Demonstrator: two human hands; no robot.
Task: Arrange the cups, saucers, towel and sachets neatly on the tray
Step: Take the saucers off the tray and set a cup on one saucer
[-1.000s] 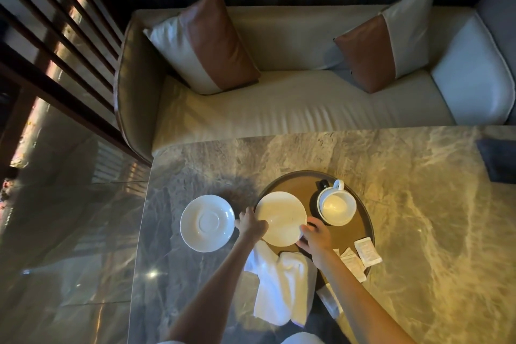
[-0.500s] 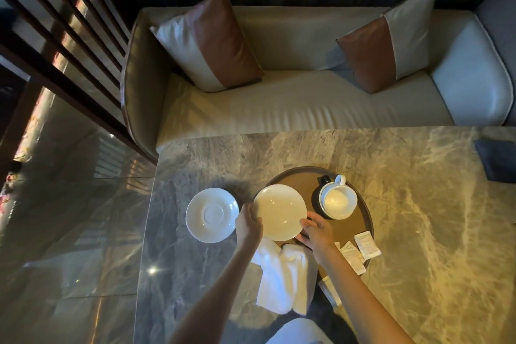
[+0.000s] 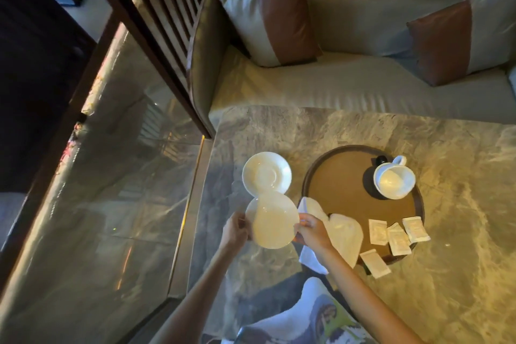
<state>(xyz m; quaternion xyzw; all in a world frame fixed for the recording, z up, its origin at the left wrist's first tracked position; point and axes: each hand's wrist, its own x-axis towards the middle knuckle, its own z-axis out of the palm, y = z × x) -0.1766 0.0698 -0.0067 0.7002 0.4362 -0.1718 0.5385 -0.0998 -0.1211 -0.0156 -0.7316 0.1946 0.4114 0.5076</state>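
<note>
I hold a white saucer [image 3: 275, 222] above the marble table [image 3: 460, 274], left of the round brown tray [image 3: 335, 184]. My left hand [image 3: 236, 229] grips its left rim and my right hand [image 3: 311, 232] its right rim. A second white saucer [image 3: 265, 173] lies on the table just beyond it, partly covered by the held one. A white cup [image 3: 393, 180] lies tilted on the tray's far right. A crumpled white towel [image 3: 342, 234] drapes over the tray's near-left rim. Several sachets [image 3: 396, 234] sit at the tray's near edge, and one sachet [image 3: 374, 262] hangs off the rim.
A beige sofa [image 3: 349, 92] with two brown-and-white cushions [image 3: 273, 11] stands beyond the table. A dark wooden slatted screen [image 3: 156, 25] rises at the left. The table's left edge [image 3: 201, 204] drops to a glossy floor. My lap shows at the bottom.
The saucer has been lifted off the tray and carried left, over the near edge of the other saucer. The view has shifted, so the tray now sits to the right.
</note>
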